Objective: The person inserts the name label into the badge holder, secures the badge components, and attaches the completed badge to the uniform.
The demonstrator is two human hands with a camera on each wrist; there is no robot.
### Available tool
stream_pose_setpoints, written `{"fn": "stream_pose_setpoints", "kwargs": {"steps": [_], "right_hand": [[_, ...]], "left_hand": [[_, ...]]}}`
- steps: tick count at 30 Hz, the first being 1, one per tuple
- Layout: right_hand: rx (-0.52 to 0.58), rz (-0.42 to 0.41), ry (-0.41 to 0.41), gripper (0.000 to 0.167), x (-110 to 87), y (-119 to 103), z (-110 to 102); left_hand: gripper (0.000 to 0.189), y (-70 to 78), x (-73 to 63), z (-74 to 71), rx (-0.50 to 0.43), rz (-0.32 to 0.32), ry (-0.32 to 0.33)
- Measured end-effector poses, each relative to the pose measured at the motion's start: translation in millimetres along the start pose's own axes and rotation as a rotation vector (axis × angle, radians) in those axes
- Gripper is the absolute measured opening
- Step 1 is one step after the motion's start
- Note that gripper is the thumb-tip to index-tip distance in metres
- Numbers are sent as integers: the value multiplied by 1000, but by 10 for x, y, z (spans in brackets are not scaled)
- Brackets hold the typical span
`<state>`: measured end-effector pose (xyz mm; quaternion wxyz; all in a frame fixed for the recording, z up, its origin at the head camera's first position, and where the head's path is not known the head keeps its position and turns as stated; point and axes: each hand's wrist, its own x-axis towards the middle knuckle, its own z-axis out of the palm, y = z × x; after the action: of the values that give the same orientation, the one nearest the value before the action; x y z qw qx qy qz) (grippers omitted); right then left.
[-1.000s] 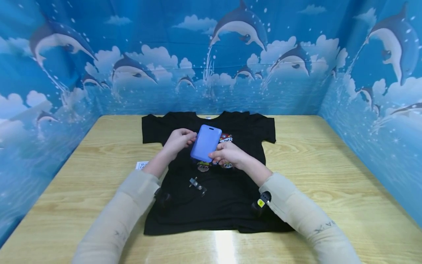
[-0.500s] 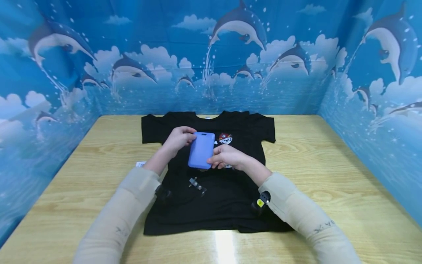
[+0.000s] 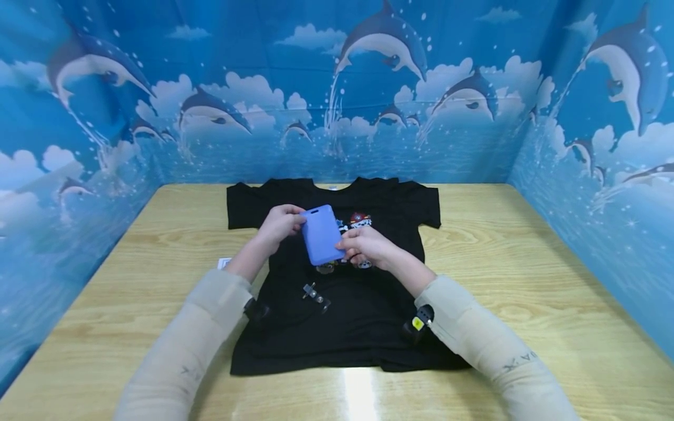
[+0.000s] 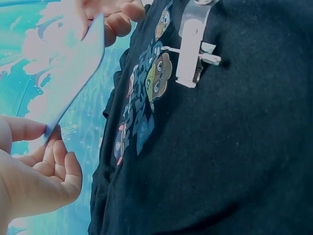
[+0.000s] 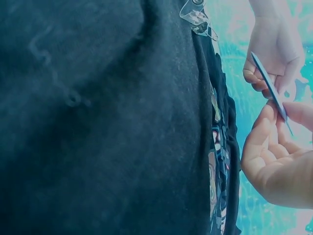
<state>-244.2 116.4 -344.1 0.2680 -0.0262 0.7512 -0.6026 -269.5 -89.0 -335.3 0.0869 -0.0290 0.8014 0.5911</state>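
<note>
A blue-purple card holder with a slot in its top edge is held above a black T-shirt, its top leaning left. My left hand pinches its upper left corner between thumb and fingers. My right hand pinches the lower right corner. From the left wrist, the card holder appears nearly edge-on between both hands. On the shirt below lies a small metal badge clip with a clear strap, apart from both hands; the left wrist view shows this badge clip closer.
The shirt lies spread on a wooden table, cartoon print facing up. A white printed card sits left of it, partly behind my left forearm. A dolphin-patterned curtain stands around the table's back and sides.
The card holder has turned counterclockwise, from leaning right through near upright to leaning left. My left hand has moved slightly left with its upper corner; the right hand stays nearly in place.
</note>
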Motion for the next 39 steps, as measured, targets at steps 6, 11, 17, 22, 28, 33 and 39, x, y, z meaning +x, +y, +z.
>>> {"fn": "stream_pose_setpoints", "kwargs": {"steps": [6,11,17,22,28,33,39], "right_hand": [[-7,-9,35,23,9,1,-34],[0,-38,80,28,14,-4,-68],[9,-61,132,34,13,-17,-91],[7,-58,184,33,22,-21,-113],[74,-51,240,30,30,-15,-138],[92,-47,246,30,22,-19,-151],[85,-30,231,22,19,-36,-145]], "left_hand": [[30,-12,7,-32,20,-14,-24],[32,-22,9,-42,9,-32,-73],[28,-59,20,-35,35,-43,-105],[28,-83,16,-21,64,-31,-103],[25,-101,5,4,29,-29,-94],[20,-81,-13,18,-10,-22,-64],[15,-67,-21,26,-84,-21,-19]]}}
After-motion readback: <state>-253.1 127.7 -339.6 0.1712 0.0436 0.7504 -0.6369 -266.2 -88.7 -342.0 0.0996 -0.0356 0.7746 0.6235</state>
